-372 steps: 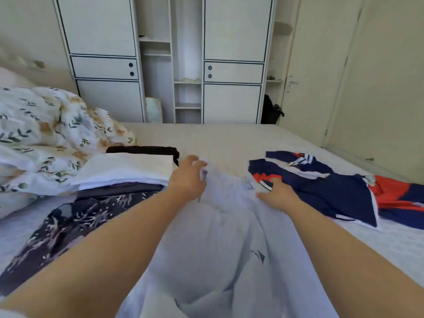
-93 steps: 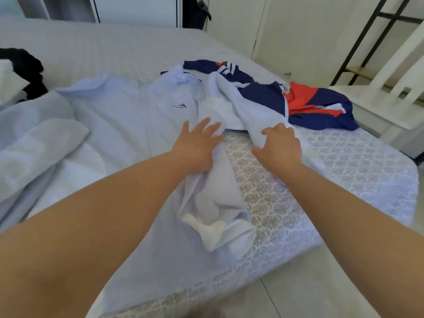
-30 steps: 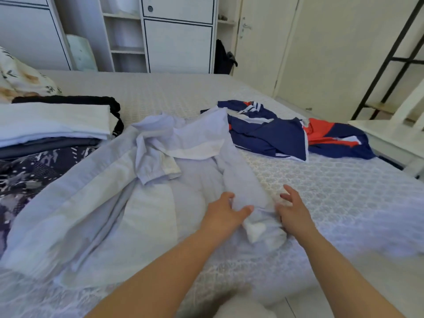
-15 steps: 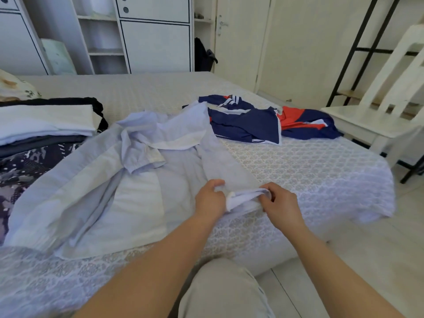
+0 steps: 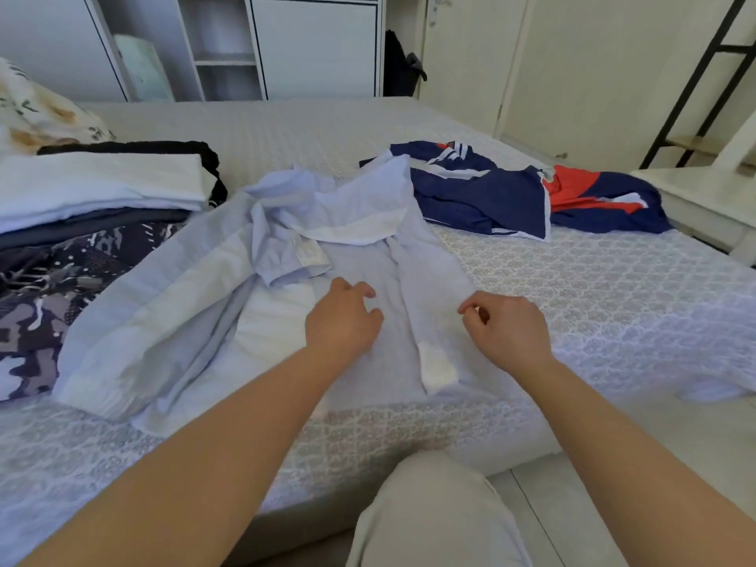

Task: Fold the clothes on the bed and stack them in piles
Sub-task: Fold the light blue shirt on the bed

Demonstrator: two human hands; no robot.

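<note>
The pale blue shirt [image 5: 262,288] lies spread and rumpled at the bed's [image 5: 593,304] near edge, one sleeve laid down its middle. Left hand [image 5: 341,321] hovers over or rests on the cloth, fingers loosely curled, holding nothing; right hand [image 5: 507,325] likewise empty. The shirt looks light, limp and crease-prone: best pinched at shoulder seams or hem corners.

Shirt [image 5: 360,223] on bed [image 5: 613,288], pile [image 5: 98,186] left.
</note>
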